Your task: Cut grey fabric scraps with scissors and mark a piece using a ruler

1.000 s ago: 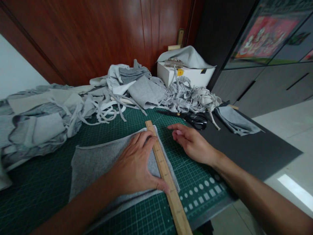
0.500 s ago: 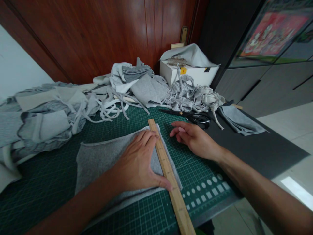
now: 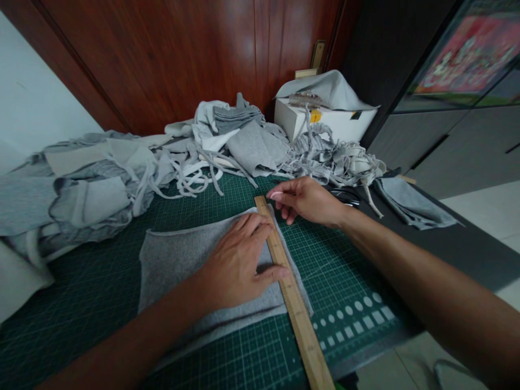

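Observation:
A piece of grey fabric (image 3: 174,254) lies on the green cutting mat (image 3: 325,254), with a wooden ruler (image 3: 300,319) laid along its right side. My left hand (image 3: 239,260) rests spread on the fabric, its fingertips and thumb pressing on the ruler. Just right of the ruler's far end is my right hand (image 3: 304,200), its fingers pinched round a small pink piece (image 3: 277,195) beside the fabric's upper corner. Part of the black scissors (image 3: 347,196) shows behind the right hand.
Heaped grey and white cloth with strips (image 3: 162,168) runs along the back and left. A white box (image 3: 345,124) stands at the back right. Folded grey cloth (image 3: 414,203) lies on the dark tabletop (image 3: 450,249) at the right.
My right hand has moved left and away from me, to the ruler's far end, and now covers part of the scissors. My left thumb has slid up along the ruler. The view has shifted slightly.

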`<state>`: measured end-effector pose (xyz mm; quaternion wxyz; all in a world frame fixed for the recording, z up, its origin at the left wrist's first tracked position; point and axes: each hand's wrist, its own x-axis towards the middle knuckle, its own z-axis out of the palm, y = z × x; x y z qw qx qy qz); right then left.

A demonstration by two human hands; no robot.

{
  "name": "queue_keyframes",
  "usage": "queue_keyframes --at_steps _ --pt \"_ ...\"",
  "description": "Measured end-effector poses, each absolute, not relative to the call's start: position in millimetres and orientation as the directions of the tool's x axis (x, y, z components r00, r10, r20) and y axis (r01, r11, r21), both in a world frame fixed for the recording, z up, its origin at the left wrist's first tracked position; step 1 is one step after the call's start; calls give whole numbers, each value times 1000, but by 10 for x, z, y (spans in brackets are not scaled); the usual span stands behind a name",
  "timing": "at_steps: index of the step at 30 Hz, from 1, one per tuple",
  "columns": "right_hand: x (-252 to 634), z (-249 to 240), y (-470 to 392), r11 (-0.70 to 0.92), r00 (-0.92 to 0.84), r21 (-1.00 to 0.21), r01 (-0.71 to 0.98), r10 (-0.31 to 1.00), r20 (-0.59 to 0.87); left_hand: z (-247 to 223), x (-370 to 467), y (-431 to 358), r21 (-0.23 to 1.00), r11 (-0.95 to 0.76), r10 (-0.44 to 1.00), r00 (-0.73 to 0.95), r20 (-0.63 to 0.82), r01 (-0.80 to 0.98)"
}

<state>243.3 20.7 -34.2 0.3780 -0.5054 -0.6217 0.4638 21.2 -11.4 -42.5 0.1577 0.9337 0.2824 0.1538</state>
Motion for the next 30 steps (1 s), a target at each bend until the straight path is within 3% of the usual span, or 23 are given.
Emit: queue_keyframes --at_steps 5,11,30 --pt "2435 -426 212 170 -149 -914 369 981 122 -422 217 -81 399 -779 588 785 194 484" --pt "2448 -530 220 301 -178 -727 617 953 244 -417 220 -54 399 -792 571 792 217 462" --pt "2273 -432 192 290 -156 -515 807 945 288 -466 189 -13 351 -828 531 813 240 437"
